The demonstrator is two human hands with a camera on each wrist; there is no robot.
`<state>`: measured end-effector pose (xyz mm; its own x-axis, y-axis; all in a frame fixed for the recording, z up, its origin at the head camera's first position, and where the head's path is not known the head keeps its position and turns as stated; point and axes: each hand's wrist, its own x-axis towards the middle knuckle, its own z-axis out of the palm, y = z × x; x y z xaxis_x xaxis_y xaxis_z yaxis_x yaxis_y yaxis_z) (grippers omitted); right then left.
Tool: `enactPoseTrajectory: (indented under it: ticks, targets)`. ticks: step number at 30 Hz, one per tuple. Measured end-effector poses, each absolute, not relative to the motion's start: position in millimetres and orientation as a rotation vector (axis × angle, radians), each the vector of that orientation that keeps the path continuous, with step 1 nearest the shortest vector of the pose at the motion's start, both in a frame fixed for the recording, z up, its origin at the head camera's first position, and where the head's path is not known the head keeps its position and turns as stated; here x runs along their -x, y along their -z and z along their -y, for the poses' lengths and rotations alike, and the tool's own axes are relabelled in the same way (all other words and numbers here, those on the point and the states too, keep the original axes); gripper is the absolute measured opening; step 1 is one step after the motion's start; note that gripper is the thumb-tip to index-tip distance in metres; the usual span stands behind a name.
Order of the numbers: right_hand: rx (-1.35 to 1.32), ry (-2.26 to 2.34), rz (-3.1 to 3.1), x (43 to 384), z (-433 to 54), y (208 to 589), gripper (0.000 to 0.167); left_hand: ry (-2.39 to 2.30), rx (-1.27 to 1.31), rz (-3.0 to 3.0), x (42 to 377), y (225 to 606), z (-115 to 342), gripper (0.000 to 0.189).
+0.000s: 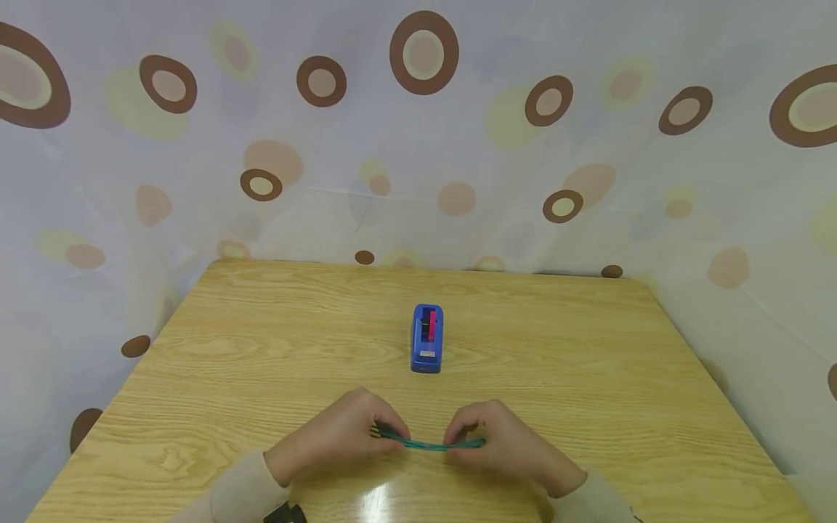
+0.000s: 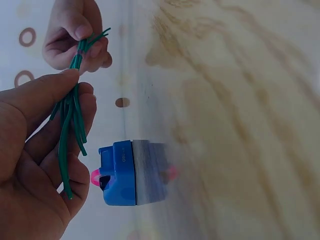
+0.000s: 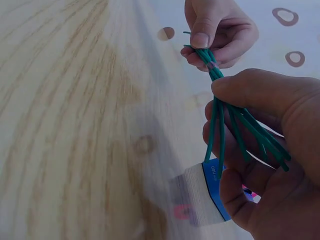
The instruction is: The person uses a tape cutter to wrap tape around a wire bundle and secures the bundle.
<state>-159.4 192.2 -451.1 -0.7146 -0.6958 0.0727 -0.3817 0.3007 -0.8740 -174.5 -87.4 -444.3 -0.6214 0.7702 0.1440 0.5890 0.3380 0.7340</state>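
Observation:
Both hands hold one bundle of thin green wire-like strands (image 1: pixel 426 445) above the near part of the table. My left hand (image 1: pixel 356 428) pinches the bundle's left part between thumb and fingers, and my right hand (image 1: pixel 493 439) does the same on the right. Loose ends fan out across the fingers in both wrist views. Between the hands, a clear, slightly pinkish band of tape (image 3: pixel 213 65) wraps the strands. Beyond the hands stands a blue tape dispenser (image 1: pixel 427 363) with a pink-red hub, apart from both.
The wood-grain table (image 1: pixel 294 319) runs back to a pale curtain (image 1: pixel 366 131) printed with brown, yellow and peach ovals, which also hangs along both sides. A dark wristband (image 1: pixel 285 514) shows at the left sleeve.

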Motion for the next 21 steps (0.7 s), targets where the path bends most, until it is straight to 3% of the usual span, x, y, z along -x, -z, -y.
enactPoseTrajectory:
  ticks: [21]
  targets:
    - [0.971,1.279,-2.278,154.2,-186.9,459.2,0.005,-0.956,-1.177,-2.327,175.6,451.0,80.7,0.01]
